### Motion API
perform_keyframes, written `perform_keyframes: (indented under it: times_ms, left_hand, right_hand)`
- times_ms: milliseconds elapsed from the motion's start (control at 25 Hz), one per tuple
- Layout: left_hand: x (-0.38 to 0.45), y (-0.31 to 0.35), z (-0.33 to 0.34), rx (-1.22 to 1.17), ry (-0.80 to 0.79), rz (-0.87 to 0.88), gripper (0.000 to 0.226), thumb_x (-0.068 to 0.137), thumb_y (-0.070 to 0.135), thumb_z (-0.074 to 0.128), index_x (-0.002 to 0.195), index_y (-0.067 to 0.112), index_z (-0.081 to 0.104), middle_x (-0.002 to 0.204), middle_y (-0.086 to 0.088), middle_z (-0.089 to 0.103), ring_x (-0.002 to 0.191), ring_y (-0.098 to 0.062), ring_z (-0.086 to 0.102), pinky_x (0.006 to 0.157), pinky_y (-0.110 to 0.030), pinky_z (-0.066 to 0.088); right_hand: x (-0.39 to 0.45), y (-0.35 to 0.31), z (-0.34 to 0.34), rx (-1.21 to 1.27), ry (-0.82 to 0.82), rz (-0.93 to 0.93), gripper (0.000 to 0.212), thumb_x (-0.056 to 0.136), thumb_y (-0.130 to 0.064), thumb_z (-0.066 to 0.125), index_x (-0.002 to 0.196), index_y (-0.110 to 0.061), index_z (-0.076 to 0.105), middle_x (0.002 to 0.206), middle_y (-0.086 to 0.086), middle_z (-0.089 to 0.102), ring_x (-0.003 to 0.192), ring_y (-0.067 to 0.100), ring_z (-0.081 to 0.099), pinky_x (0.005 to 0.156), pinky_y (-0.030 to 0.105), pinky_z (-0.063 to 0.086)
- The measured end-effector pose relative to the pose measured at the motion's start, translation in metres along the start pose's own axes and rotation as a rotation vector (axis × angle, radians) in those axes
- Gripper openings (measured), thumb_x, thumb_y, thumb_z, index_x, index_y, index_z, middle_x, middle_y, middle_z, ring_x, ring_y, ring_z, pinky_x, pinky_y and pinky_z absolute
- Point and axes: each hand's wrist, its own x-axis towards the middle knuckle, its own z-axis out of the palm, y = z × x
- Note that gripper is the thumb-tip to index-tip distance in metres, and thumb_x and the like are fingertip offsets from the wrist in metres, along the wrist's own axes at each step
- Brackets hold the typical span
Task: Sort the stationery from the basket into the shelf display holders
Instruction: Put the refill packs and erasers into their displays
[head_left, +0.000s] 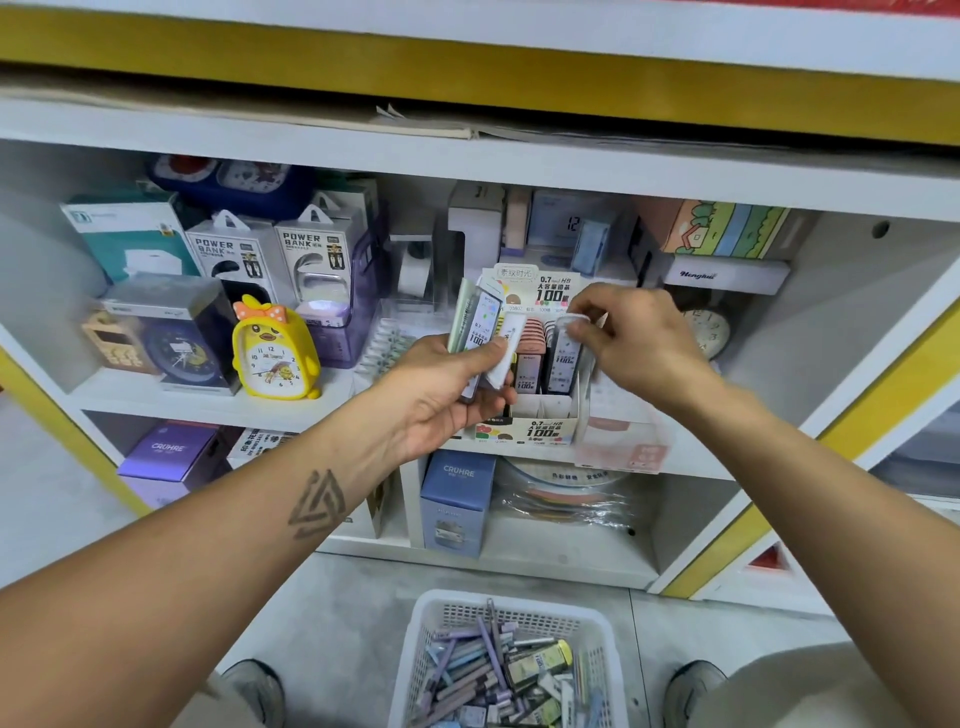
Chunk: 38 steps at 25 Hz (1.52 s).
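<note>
Right fingers pinching lead case in display holder, left fingers gripping cases, duck clock aside

The left hand covers the lower part of the lead cases it holds, so I cannot tell how many there are. The right hand hides the top of one case in the display holder; its small print is too tiny to read. That hand also covers part of the round clock at the far right. The near edge of the picture cuts off the basket, both shoes and both arms. Boxes at the far back of the shelf are blurry. The pink box right of the holder is smeared and cannot be read.
</note>
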Motion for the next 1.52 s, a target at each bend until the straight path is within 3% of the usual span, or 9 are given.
perform_keyframes:
  times_ms: [160,280,360,480,640,840,1120,1280,1520]
  left_hand:
    - [0.0,0.0,0.0,-0.002,-0.012,0.002,0.02,0.09,0.012,0.068,0.103,-0.001,0.065,0.079,-0.018,0.068,0.06,-0.025,0.067,0.054,-0.028,0.056]
    - [0.0,0.001,0.001,0.022,-0.032,-0.01,0.022,0.089,0.015,0.069,0.104,-0.001,0.065,0.075,-0.017,0.067,0.059,-0.023,0.064,0.048,-0.025,0.051]
    - [-0.001,0.0,0.004,0.059,-0.056,-0.021,0.021,0.089,0.017,0.069,0.1,0.0,0.065,0.07,-0.014,0.064,0.056,-0.02,0.059,0.044,-0.023,0.045]
    - [-0.005,-0.001,0.01,0.089,-0.108,-0.033,0.023,0.091,0.025,0.068,0.095,0.003,0.064,0.068,-0.012,0.061,0.053,-0.018,0.055,0.04,-0.021,0.041]
    - [-0.008,0.002,0.011,0.026,-0.135,-0.038,0.043,0.092,0.048,0.06,0.101,0.005,0.062,0.071,-0.013,0.06,0.055,-0.019,0.053,0.043,-0.023,0.041]
    - [-0.006,0.004,0.009,-0.029,-0.113,-0.057,0.044,0.097,0.044,0.053,0.111,0.004,0.061,0.075,-0.016,0.06,0.057,-0.022,0.053,0.044,-0.024,0.043]
    - [0.007,-0.001,-0.002,0.138,0.227,-0.037,0.03,0.103,0.033,0.048,0.098,0.005,0.058,0.062,-0.011,0.057,0.045,-0.02,0.049,0.043,-0.024,0.041]
    - [0.006,0.002,-0.004,0.114,0.213,-0.002,0.03,0.103,0.033,0.046,0.092,0.008,0.057,0.06,-0.009,0.058,0.046,-0.019,0.048,0.041,-0.022,0.039]
    - [-0.001,0.002,0.001,0.09,0.119,0.001,0.033,0.103,0.031,0.046,0.104,0.001,0.058,0.062,-0.01,0.063,0.048,-0.019,0.054,0.041,-0.023,0.044]
  right_hand:
    - [0.001,-0.001,0.006,-0.149,-0.032,-0.027,0.018,0.097,-0.028,0.062,0.108,-0.019,0.073,0.104,0.003,0.074,0.096,0.028,0.067,0.085,0.042,0.055]
    - [0.005,-0.014,0.004,0.416,-0.03,0.147,0.012,0.094,-0.028,0.068,0.102,-0.023,0.076,0.089,-0.007,0.075,0.069,0.009,0.064,0.069,0.03,0.053]
    - [0.004,-0.027,0.002,0.772,-0.094,0.218,0.012,0.091,-0.028,0.073,0.102,-0.022,0.074,0.089,0.0,0.077,0.063,0.009,0.062,0.057,0.026,0.048]
    - [0.0,-0.039,0.006,0.891,-0.131,0.188,0.019,0.086,-0.02,0.078,0.103,-0.016,0.072,0.088,0.012,0.074,0.068,0.011,0.061,0.053,0.021,0.046]
    - [0.002,-0.041,0.003,1.009,-0.093,0.192,0.009,0.085,-0.009,0.077,0.091,-0.012,0.071,0.08,0.004,0.072,0.066,0.007,0.061,0.056,0.015,0.044]
    - [0.005,-0.033,-0.006,1.127,-0.036,0.277,0.008,0.089,-0.007,0.071,0.085,-0.013,0.071,0.079,0.005,0.07,0.069,0.012,0.056,0.061,0.021,0.039]
    - [0.006,-0.021,-0.013,0.865,0.072,0.178,0.015,0.09,-0.004,0.072,0.085,-0.019,0.073,0.071,0.003,0.069,0.055,0.007,0.054,0.054,0.022,0.045]
    - [0.006,-0.007,-0.012,0.233,0.034,0.06,0.013,0.09,-0.017,0.072,0.086,-0.029,0.068,0.078,-0.012,0.066,0.068,0.001,0.058,0.066,0.023,0.047]
    - [-0.002,-0.008,-0.001,-0.064,-0.283,0.012,0.009,0.093,-0.022,0.066,0.092,-0.031,0.067,0.088,-0.012,0.064,0.092,0.022,0.064,0.084,0.037,0.054]
